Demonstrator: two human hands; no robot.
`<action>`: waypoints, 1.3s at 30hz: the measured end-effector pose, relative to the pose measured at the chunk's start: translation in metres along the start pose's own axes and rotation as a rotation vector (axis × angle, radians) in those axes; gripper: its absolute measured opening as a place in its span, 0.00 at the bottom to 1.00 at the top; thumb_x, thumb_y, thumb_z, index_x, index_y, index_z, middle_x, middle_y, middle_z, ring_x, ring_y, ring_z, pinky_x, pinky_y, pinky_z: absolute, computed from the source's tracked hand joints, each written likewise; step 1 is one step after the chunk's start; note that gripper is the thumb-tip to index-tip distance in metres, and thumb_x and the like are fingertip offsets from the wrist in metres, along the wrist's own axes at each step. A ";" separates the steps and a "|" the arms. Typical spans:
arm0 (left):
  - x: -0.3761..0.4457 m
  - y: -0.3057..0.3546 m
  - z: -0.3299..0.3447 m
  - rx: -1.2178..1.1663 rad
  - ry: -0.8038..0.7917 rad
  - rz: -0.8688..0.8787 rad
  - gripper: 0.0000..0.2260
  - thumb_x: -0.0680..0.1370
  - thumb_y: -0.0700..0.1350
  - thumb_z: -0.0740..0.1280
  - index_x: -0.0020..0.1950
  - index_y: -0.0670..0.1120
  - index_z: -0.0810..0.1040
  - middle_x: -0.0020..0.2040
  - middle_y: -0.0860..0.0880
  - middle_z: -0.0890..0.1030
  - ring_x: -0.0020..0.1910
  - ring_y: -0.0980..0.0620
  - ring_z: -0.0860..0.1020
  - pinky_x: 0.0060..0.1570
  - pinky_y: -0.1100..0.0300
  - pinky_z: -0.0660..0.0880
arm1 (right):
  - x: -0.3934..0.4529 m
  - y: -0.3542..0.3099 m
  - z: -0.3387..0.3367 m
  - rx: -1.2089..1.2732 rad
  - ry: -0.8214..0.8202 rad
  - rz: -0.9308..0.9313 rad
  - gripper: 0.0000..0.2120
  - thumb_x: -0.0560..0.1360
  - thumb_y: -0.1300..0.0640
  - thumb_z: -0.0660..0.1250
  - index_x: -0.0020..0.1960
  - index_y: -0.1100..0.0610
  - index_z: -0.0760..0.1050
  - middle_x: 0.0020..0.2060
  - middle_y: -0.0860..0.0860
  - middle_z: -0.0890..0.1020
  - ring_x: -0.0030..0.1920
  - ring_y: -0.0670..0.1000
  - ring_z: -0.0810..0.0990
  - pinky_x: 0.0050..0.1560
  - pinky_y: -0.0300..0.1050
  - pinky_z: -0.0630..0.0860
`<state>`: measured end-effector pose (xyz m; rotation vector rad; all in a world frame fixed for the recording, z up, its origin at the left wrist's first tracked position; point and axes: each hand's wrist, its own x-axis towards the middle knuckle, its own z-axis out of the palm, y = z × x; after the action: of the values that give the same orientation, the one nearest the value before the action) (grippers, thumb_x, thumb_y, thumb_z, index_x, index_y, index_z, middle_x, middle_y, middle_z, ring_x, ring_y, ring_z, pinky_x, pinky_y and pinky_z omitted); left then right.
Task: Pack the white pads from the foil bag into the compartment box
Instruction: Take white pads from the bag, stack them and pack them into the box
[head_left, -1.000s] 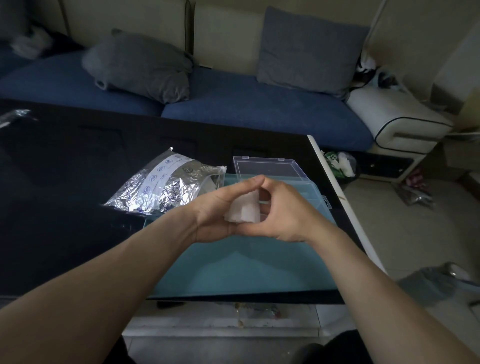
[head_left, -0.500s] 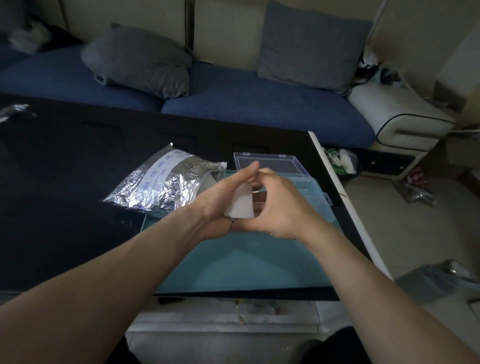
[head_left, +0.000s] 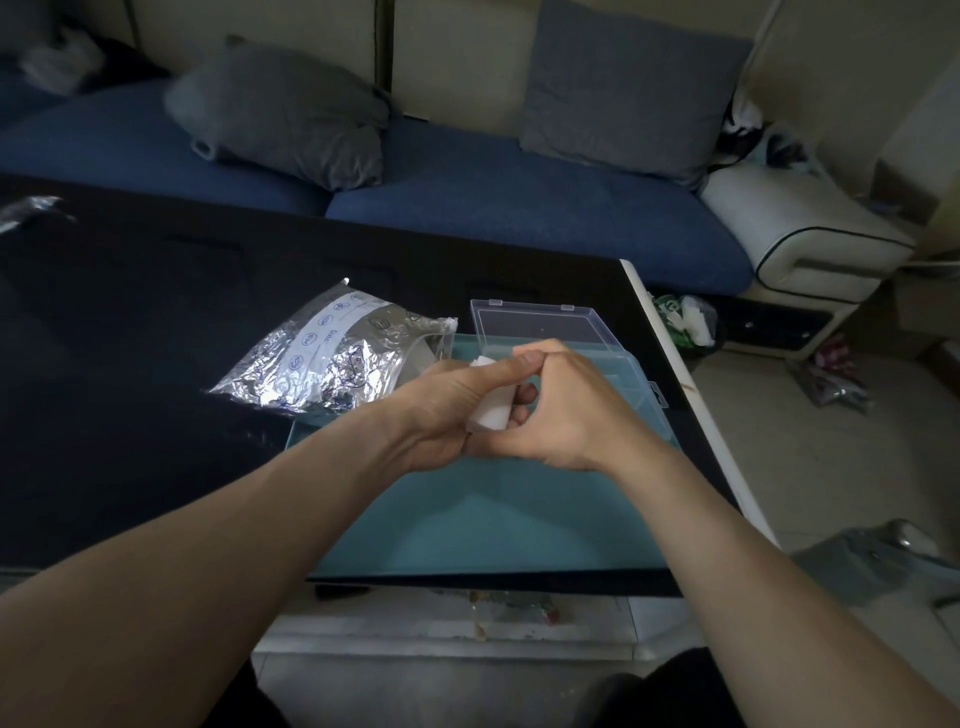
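Both hands meet at centre frame above the teal mat (head_left: 483, 514) on the dark worktop (head_left: 130, 364). The left hand (head_left: 441, 410) and right hand (head_left: 566, 415) together hold a white pad (head_left: 491, 410); fingers of both are curled round it, thumbs touching on top. The pad's long axis runs from lower centre towards upper left, one corner showing above the left thumb. The compartment box (head_left: 540, 327), clear and lid open, lies just beyond the hands, towards upper centre-right; its compartments are largely hidden. The right hand is nearer to it. The foil bag (head_left: 322, 358) lies left of the hands, its mouth facing them. Judgement: the pad must travel forward and slightly right.
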<state>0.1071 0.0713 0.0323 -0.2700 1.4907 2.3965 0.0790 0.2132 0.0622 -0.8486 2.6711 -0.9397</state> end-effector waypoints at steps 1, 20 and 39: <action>0.001 -0.001 0.000 -0.003 0.026 -0.003 0.16 0.74 0.49 0.73 0.55 0.39 0.78 0.40 0.46 0.79 0.33 0.53 0.76 0.30 0.63 0.77 | 0.001 0.001 0.000 0.010 -0.037 0.013 0.31 0.61 0.49 0.85 0.55 0.51 0.71 0.47 0.42 0.78 0.40 0.35 0.78 0.38 0.28 0.75; 0.015 -0.004 -0.013 0.644 0.485 0.255 0.08 0.81 0.49 0.61 0.52 0.45 0.75 0.40 0.46 0.82 0.32 0.49 0.80 0.36 0.58 0.74 | 0.041 0.053 -0.003 0.795 0.357 0.220 0.09 0.77 0.64 0.71 0.56 0.59 0.79 0.50 0.55 0.85 0.48 0.55 0.85 0.46 0.48 0.83; 0.021 -0.032 -0.021 1.314 0.234 0.283 0.24 0.78 0.45 0.66 0.72 0.42 0.65 0.64 0.41 0.75 0.60 0.43 0.76 0.58 0.57 0.70 | 0.102 0.061 0.034 -0.078 0.209 0.450 0.25 0.76 0.53 0.73 0.68 0.58 0.69 0.60 0.55 0.78 0.58 0.55 0.78 0.47 0.43 0.69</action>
<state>0.0984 0.0690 -0.0102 -0.0091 2.9319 1.0699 -0.0207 0.1757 -0.0009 -0.1440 2.9037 -0.8514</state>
